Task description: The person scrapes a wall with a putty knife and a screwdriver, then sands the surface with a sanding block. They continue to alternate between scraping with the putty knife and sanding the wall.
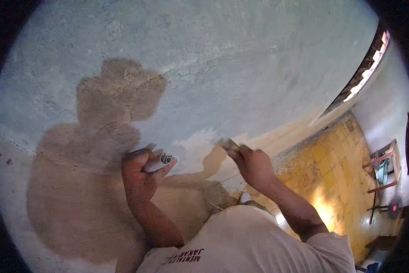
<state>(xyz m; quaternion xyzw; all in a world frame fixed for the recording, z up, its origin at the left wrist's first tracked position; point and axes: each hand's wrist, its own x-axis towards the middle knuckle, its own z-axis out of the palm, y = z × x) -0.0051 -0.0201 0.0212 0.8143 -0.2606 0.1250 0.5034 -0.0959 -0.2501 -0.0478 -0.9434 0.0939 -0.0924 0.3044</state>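
A blue-grey wall (241, 82) with worn patches fills most of the head view. My right hand (254, 166) is closed around a small flat scraper (230, 145), its tip right at the wall by a whitish scraped patch (200, 139). The hand is slightly blurred. To the left, my left hand (140, 175) is closed on a pale grey, tube-like thing (156, 163) with two dark round marks at its end; I cannot tell its kind. My shadow (118, 95) falls across the wall around the left hand.
Yellow floor tiles (314, 159) run along the wall's base at right. Farther right stand a wooden-framed piece of furniture (389, 166) with a light blue item (383, 172) on it, and a round dark object with a red centre (394, 207). A bright slatted opening (368, 68) lies at upper right.
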